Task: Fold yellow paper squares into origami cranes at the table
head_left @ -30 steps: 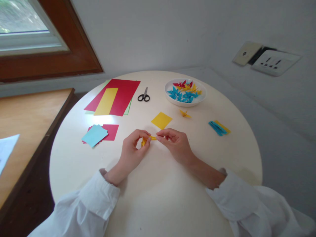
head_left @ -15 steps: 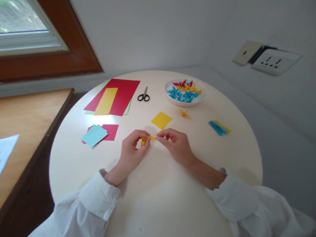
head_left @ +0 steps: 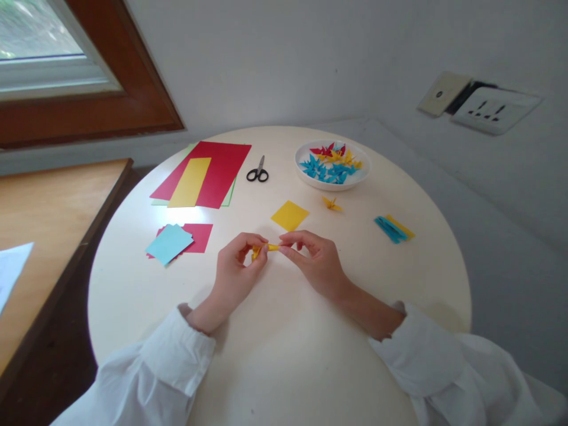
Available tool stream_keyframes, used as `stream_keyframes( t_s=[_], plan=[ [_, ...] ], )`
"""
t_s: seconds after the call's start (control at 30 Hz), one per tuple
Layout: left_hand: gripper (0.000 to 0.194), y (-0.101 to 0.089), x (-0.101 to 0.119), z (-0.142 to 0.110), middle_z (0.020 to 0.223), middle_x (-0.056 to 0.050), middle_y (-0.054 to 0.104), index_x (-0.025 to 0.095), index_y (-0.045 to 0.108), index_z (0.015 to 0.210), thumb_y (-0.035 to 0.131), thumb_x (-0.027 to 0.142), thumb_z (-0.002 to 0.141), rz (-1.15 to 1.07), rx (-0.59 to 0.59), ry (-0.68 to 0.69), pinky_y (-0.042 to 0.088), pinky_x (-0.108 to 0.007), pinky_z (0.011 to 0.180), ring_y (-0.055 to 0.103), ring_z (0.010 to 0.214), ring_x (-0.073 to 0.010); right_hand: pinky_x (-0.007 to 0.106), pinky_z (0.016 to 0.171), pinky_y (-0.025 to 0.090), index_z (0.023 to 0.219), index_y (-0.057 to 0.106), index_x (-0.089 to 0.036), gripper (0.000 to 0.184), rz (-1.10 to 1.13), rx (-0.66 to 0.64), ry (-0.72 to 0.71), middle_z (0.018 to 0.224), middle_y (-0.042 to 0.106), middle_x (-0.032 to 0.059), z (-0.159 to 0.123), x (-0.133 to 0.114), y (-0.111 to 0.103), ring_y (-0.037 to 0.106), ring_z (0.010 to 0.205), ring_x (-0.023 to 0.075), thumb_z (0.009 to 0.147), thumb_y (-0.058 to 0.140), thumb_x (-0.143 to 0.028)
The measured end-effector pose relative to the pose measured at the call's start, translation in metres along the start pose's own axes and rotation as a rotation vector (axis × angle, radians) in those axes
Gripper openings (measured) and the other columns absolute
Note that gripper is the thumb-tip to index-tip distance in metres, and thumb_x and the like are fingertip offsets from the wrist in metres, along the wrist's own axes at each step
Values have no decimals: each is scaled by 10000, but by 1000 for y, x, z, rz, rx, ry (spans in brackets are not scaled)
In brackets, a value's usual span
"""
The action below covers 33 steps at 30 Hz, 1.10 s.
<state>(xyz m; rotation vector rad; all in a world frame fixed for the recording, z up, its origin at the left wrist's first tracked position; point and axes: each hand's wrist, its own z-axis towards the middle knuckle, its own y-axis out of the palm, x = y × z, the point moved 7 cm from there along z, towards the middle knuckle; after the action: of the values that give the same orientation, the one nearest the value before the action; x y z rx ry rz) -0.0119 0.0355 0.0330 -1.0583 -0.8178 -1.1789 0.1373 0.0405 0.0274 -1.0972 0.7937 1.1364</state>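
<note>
A small piece of folded yellow paper (head_left: pixel 272 248) is pinched between both hands over the middle of the table. My left hand (head_left: pixel 239 263) grips its left part between thumb and forefinger, which hide much of it. At its right end, my right hand (head_left: pixel 317 260) pinches the narrow tip. Just beyond the fingers lies a flat yellow paper square (head_left: pixel 290 215). A finished yellow paper crane (head_left: pixel 332 204) rests to the right of that square, in front of a white dish (head_left: pixel 332 186) of blue, yellow and red paper cranes (head_left: pixel 331 171).
Black-handled scissors (head_left: pixel 258 172) lie at the back, beside red, green and yellow sheets (head_left: pixel 231 171). Light blue squares (head_left: pixel 170 244) overlap red ones (head_left: pixel 199 236) at left. Folded blue strips (head_left: pixel 390 229) sit at right on yellow ones. A wall socket (head_left: pixel 494 109) is beyond the round table (head_left: pixel 284 355).
Both hands, with the folded yellow paper, have shifted very slightly left. The pinching grips look the same, and the things on the table stay in place.
</note>
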Motion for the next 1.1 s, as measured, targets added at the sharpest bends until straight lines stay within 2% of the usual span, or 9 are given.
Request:
stream_keyframes(
  t_s=[0.43, 0.73, 1.1],
  plan=[
    [31, 1, 2, -1, 767, -45, 618, 157, 564, 710, 587, 168, 727, -6, -12, 8, 493, -253, 669, 590, 732, -130, 258, 617, 433, 739, 650, -191, 38, 72, 22, 30, 707, 686, 2, 0, 0, -1, 604, 661, 131, 701, 649, -194],
    [33, 1, -2, -2, 773, -40, 606, 161, 559, 716, 589, 150, 725, -42, -5, 17, 489, -251, 696, 584, 755, -127, 278, 639, 441, 736, 651, -190, 64, 125, 19, 81, 712, 685, 12, 0, 5, 0, 609, 671, 143, 690, 657, -234],
    [71, 0, -2, -2, 792, -40, 608, 168, 564, 739, 582, 106, 708, -74, 0, 26, 490, -264, 716, 585, 775, -130, 268, 638, 444, 783, 655, -196, 80, 80, 0, 29, 741, 692, 11, 1, 3, 1, 610, 678, 134, 711, 641, -227]
  ],
)
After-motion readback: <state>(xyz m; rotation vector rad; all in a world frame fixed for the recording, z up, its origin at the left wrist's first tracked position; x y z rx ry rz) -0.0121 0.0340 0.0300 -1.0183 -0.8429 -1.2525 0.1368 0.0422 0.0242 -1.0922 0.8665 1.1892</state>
